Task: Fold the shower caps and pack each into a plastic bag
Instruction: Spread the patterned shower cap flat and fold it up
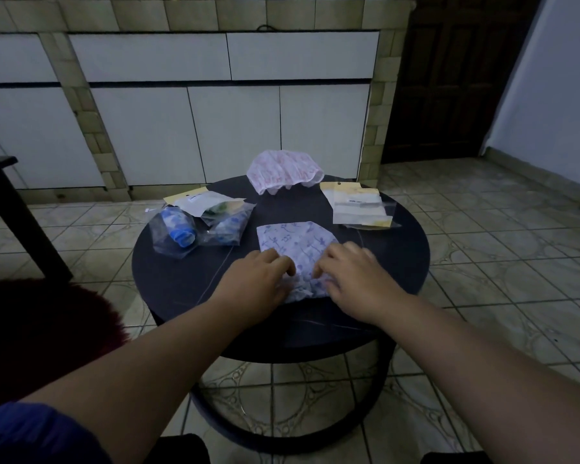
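Your left hand (262, 279) and right hand (349, 276) both rest on the near end of the blue-flowered shower cap (295, 249), which lies flat in the middle of the round dark table (168, 279). Your fingers are curled down onto the cap's gathered near edge, the fingertips of both hands almost meeting over it; the fabric bunches between and under them, while its far part spreads out flat beyond your knuckles. Whether you pinch the fabric or only press it, I cannot tell.

At the table's far edge sits a pink-patterned shower cap (283, 172), puffed up and unfolded. Toward the left edge lie packed plastic bags (198, 226) with blue caps inside, overlapping each other. Toward the right edge lies a stack of flat empty bags (360, 205) with yellow header cards, well apart from your hands.
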